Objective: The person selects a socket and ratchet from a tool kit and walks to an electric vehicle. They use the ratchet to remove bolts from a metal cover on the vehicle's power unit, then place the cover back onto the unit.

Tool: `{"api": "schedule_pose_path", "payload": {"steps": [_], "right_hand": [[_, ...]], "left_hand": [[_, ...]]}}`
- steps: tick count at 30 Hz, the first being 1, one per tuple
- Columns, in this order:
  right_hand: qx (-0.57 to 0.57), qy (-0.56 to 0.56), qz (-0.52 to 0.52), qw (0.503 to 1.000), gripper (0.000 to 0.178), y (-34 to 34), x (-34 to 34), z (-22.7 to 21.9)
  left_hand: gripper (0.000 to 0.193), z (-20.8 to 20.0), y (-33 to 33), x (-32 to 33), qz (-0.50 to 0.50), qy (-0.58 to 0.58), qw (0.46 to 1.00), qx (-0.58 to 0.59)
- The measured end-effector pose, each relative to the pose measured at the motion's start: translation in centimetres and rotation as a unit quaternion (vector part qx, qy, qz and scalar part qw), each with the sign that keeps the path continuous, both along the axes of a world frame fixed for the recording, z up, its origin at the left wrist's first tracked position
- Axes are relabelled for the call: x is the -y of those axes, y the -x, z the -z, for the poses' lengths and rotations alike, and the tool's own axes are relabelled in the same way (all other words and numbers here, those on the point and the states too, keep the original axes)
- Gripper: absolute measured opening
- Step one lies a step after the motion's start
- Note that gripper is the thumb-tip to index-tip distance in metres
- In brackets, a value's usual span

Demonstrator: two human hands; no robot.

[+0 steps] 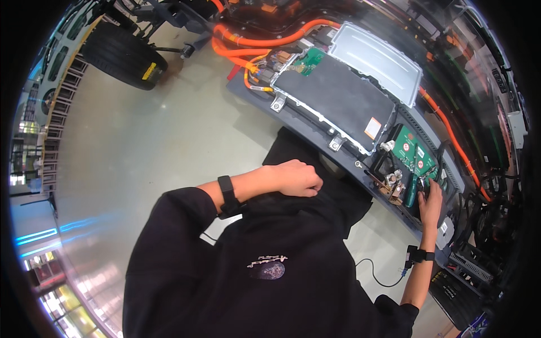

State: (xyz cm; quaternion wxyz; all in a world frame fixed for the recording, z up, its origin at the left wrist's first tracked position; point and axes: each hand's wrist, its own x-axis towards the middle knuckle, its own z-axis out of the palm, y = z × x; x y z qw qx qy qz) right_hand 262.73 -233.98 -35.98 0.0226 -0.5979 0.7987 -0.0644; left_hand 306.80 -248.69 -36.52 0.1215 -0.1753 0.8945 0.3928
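My left hand (298,178) lies closed across the dark trousers of my bent leg, its fingers curled with nothing seen in them. At the right, my right hand (431,198) reaches into the vehicle's open electrical compartment, beside a green circuit board (407,145). Its thumb and fingers are bent around something small and dark that I cannot make out. Just left of those fingers is a teal handle (411,192), which looks like a screwdriver's. Metal and copper-coloured fittings (394,183) sit near that handle.
A dark flat cover (332,93) fills the open metal housing, with a pale lid (377,59) tilted behind it. Thick orange cables (265,40) run along the back. A tyre (125,56) stands at upper left. A thin black cable (372,273) hangs from my right wristband.
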Motion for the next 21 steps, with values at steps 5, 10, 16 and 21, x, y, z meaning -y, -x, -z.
{"api": "schedule_pose_path", "payload": {"steps": [5, 10, 16, 21], "right_hand": [[-0.021, 0.032, 0.003, 0.999, 0.058, -0.5, 0.1, -0.3], [-0.035, 0.006, 0.024, 0.999, 0.060, -0.5, 0.6, -0.1], [-0.045, -0.008, 0.026, 0.999, 0.060, -1.4, 0.5, -0.8], [-0.035, -0.013, 0.037, 0.999, 0.059, -1.1, 0.1, -0.3]], "left_hand": [[0.033, 3.2, -1.6, 4.6, -0.155, 0.207, 0.943, -0.210], [0.077, 3.5, -2.7, 8.4, -0.309, 0.292, 0.901, -0.086], [0.085, 4.7, -3.4, 8.8, -0.281, 0.319, 0.904, -0.042], [0.082, 4.7, -3.3, 8.9, -0.290, 0.307, 0.905, -0.045]]}}
